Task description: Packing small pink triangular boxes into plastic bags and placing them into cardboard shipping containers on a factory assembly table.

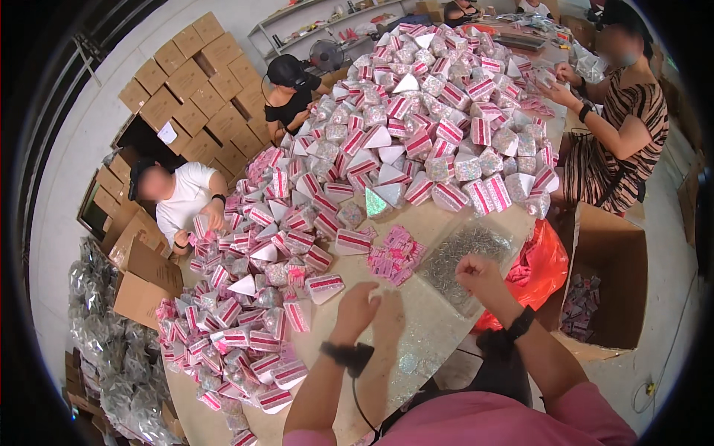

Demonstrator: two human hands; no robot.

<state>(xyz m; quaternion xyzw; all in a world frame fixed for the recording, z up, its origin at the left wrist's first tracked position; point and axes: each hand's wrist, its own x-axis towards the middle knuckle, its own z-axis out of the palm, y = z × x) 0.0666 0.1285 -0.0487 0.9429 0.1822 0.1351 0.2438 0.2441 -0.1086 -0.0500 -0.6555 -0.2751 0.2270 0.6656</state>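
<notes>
My left hand (355, 312) is held over the table with its fingers loosely apart, and no object shows in it. Just left of it lies a wedge like a cake slice (325, 288), with pink and white stripes. My right hand (480, 279) is above a shallow clear tray (500, 244) full of small silvery metal pieces (462, 253). Its fingers are curled together; whatever they pinch is too small to make out. Between the hands and the big heap sits a small pile of pink printed tags (396, 255).
A large heap of striped, glittery wedges (416, 111) covers the table (424, 320). Right of the tray are a red plastic bag (547, 256) and an open cardboard box (610, 282). Co-workers sit along both sides; stacked cartons (201, 89) stand behind the left ones.
</notes>
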